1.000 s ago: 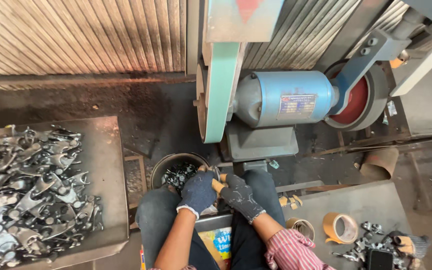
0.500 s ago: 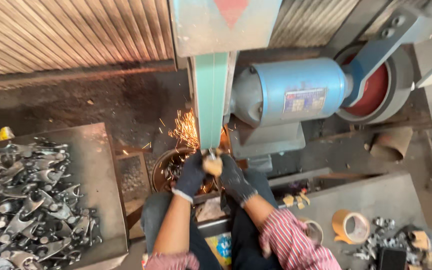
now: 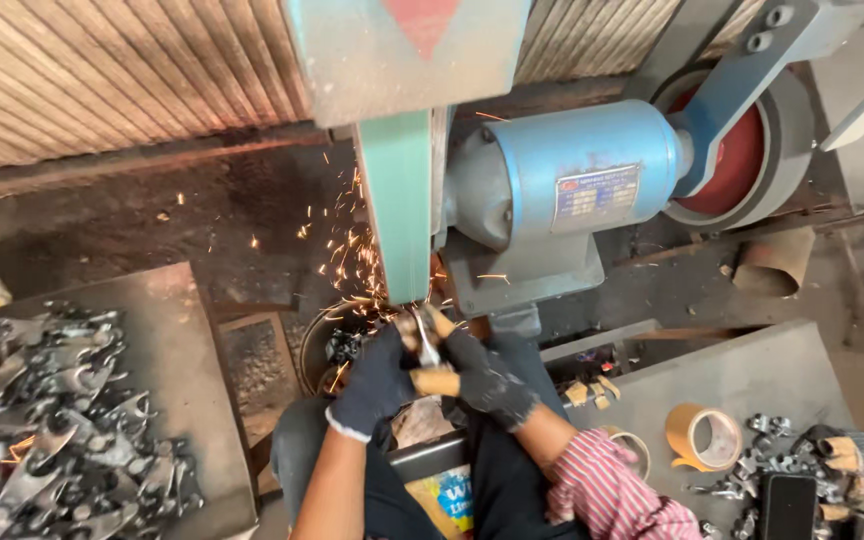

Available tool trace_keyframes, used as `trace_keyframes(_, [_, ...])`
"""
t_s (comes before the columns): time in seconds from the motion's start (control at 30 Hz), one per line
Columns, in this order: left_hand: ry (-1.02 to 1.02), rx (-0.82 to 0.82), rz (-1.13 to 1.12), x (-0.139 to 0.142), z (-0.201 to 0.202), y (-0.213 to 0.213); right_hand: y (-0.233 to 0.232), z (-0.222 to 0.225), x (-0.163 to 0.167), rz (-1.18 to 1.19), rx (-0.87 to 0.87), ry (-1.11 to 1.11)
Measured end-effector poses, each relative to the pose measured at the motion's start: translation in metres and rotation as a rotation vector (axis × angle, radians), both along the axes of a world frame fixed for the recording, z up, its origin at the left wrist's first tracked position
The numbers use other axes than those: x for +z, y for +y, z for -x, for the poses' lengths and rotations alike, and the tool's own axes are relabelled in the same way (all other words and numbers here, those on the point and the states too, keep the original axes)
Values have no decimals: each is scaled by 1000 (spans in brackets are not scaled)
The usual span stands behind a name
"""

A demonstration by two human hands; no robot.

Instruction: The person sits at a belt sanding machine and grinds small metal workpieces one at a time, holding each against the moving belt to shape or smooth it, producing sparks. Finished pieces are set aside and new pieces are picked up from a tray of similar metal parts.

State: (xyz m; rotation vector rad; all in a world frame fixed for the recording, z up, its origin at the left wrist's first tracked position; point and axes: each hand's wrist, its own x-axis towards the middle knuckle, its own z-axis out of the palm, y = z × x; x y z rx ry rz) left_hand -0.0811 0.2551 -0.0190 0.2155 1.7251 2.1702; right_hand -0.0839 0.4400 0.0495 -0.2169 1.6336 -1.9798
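The hands have pushed the metal piece (image 3: 422, 345) up to the green belt (image 3: 397, 210). Left hand (image 3: 377, 385) and right hand (image 3: 487, 378), in dark gloves, squeeze it together. Sparks (image 3: 347, 250) could burn, or fingers could slip onto the belt

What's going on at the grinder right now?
A seated person presses a small metal part against the green sanding belt, with sparks flying off to the left. The gloved left hand and right hand both grip it. A round bin sits below the belt, and a pile of metal parts lies on the table to the left.
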Motion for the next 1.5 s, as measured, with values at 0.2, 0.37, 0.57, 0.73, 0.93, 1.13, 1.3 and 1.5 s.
trace_keyframes(0.2, [411, 66, 1229, 45, -53, 11, -6, -31, 24, -453, -95, -55])
trace_keyframes(0.37, [55, 277, 266, 78, -82, 31, 9, -54, 24, 257, 53, -471])
trace_keyframes(0.57, [261, 54, 372, 96, -57, 12, 37, -24, 68, -206, 331, 375])
trace_keyframes(0.73, [2, 107, -78, 36, -3, 5, -7, 2, 7, 122, 38, 50])
trace_keyframes(0.93, [-439, 229, -257, -37, 36, 18, -27, 24, -73, -44, -183, -29])
trace_keyframes(1.13, [-129, 130, -69, -47, 8, 0, -18, 15, -53, 407, -159, -323])
trace_keyframes(1.3, [89, 226, 262, -51, 19, 7, -23, 20, -40, -35, -237, -166])
trace_keyframes(1.5, [-54, 49, -7, 1, 5, 1, -11, 8, -16, 187, 41, -97])
